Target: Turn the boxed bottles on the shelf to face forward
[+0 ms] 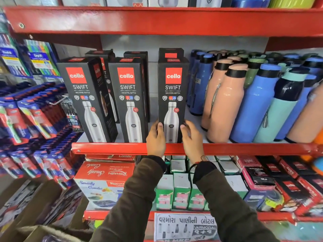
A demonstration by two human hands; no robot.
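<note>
Head view: three black boxes are standing along the front edge of the red shelf (111, 147), each showing its printed face with the bottle picture. The left box (83, 100) is sitting slightly skewed, its right side panel showing, though that may be the wide lens. The middle box (130, 100) is facing out squarely. The right box (172, 100) is also facing out, and both hands are on its lower part.

The left hand (156, 138) is pressing the box's left edge, thumb lying on the front face, fingers wrapping behind out of sight. The right hand (191, 137) is cupping the right edge, thumb on the front, fingers curling round the side. So both are closing narrowly on that one box, seemingly steadying or squaring it.

Behind the front row more boxes (170, 53) are standing toward the back wall; only their tops are showing, so their facing is not readable.

Loose bottles (227, 105) are crowding the shelf's right half, just beside the right box.

Judgement: front row nearly finished; left box perhaps needing a small twist, back row unchecked.
</note>
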